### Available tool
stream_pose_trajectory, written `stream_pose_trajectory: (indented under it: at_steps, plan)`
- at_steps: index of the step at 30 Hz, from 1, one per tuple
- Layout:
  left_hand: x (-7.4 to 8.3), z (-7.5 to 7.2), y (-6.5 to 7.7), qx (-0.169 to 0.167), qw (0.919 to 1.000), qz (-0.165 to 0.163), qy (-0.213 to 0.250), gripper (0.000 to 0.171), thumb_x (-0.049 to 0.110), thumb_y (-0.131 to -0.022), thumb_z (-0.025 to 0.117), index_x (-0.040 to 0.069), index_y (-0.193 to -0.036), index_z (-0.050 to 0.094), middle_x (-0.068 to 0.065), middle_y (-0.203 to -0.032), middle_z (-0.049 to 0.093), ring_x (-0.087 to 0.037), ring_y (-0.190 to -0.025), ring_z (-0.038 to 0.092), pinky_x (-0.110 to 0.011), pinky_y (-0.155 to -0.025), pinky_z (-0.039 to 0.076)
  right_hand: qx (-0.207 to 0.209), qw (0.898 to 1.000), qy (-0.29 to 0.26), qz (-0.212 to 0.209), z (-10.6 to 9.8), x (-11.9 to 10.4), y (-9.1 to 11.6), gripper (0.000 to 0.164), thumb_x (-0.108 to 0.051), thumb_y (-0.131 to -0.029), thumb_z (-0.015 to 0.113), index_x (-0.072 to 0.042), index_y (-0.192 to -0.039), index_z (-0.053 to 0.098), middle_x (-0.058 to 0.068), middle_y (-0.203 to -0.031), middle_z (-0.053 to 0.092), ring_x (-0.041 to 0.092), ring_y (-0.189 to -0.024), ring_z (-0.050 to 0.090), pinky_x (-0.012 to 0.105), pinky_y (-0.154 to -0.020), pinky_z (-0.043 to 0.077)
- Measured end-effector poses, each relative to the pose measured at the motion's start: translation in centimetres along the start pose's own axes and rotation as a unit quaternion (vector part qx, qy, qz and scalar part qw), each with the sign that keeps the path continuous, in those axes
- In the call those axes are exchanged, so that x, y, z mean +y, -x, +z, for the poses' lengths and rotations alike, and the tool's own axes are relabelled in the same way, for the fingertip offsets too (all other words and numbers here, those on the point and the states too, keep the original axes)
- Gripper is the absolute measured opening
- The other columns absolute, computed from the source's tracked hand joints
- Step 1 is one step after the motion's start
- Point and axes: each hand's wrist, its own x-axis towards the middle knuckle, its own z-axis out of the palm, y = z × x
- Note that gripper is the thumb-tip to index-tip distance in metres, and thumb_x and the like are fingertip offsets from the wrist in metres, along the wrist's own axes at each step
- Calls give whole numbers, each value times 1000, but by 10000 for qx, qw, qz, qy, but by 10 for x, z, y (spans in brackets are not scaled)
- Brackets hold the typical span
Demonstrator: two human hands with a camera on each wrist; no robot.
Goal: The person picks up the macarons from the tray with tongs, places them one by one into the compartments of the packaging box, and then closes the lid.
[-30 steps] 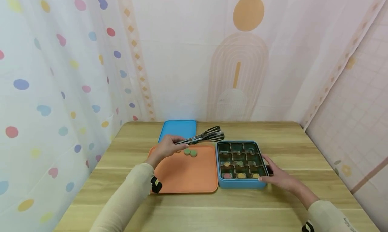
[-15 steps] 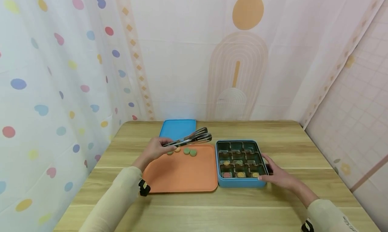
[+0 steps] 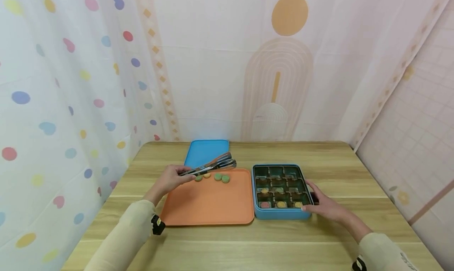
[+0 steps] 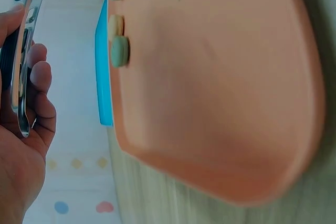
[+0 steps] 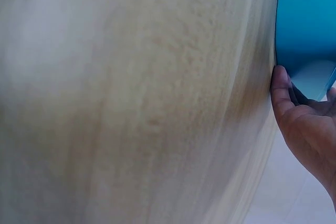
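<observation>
Metal serving tongs (image 3: 209, 167) with dark handle grips are held in my left hand (image 3: 166, 183), above the back left of an orange tray (image 3: 213, 210). Their slotted ends point right, with nothing visible between them. Along the tray's back edge lie three green macarons (image 3: 225, 179) and one yellow macaron (image 3: 207, 175); the left wrist view shows a green macaron (image 4: 119, 52) nearest that hand. My right hand (image 3: 330, 207) holds the right side of a blue box (image 3: 283, 214), thumb at its front corner. Inside, a dark divided insert (image 3: 276, 171) carries several pink, yellow and green macarons in its front and middle rows.
Behind the orange tray, a flat blue lid-like panel (image 3: 205, 149) lies on the wooden table (image 3: 227, 247). Tray and box stand side by side, almost touching. A patterned curtain (image 3: 213, 66) hangs behind the table's back edge.
My left hand has drawn the tongs left and slightly down, and the left-hand macarons have come into sight. My right hand has stayed at the box.
</observation>
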Motion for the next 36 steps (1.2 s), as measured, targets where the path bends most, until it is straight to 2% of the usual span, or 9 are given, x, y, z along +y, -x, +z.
stream_pose_trajectory:
  at_steps: [2,6,8,14,22,30,36]
  plan:
    - [-3,-2,1,0,10000,-12,15,40,33,-86,79,4,-112,74,-8,-96,71,-17,-74,56,-31,-63,47,4,10000,-15,7,0,0,0,99,-27,-93,70,-13,-160,-1,36,-157,7,57,-139,17,70,-101,28]
    - [-7,-7,5,42,9999,54,109,30,30,-86,80,6,-103,75,-3,-75,63,-16,-61,46,-28,-55,40,8,10000,-17,7,1,-1,0,99,-26,-92,70,-13,-160,-1,35,-158,4,58,-139,15,71,-101,27]
    - [-10,-10,8,85,9999,99,79,27,29,-86,80,7,-101,76,-2,-71,61,-15,-60,44,-28,-53,38,7,10000,-11,18,1,-1,0,100,-26,-92,71,-13,-160,-1,34,-158,1,58,-140,13,72,-101,26]
    - [-22,-20,17,219,9996,54,-152,34,33,-86,79,10,-110,76,-2,-88,69,-18,-67,50,-30,-58,42,17,10000,-6,-18,1,0,0,100,-26,-92,71,-14,-160,-1,35,-157,5,58,-139,17,70,-101,28]
    - [-40,-35,32,336,9973,-117,-650,37,41,-86,78,12,-107,77,-3,-94,70,-20,-73,52,-33,-63,43,-15,9998,-85,-162,1,1,-2,99,-24,-93,70,-10,-160,-2,41,-152,17,56,-137,25,65,-101,33]
    - [-60,-48,46,414,9952,-292,-838,34,40,-86,78,11,-103,77,0,-79,66,-17,-66,50,-29,-58,40,18,9998,-98,-188,1,3,-3,99,-23,-92,70,-10,-160,-1,41,-149,24,54,-135,31,61,-100,36]
    - [-71,-54,54,589,9932,-385,-927,38,40,-85,79,9,-106,77,0,-83,67,-16,-69,49,-29,-59,41,27,9999,-7,-155,1,3,-2,100,-25,-92,71,-12,-160,-1,40,-152,19,55,-137,27,64,-100,34]
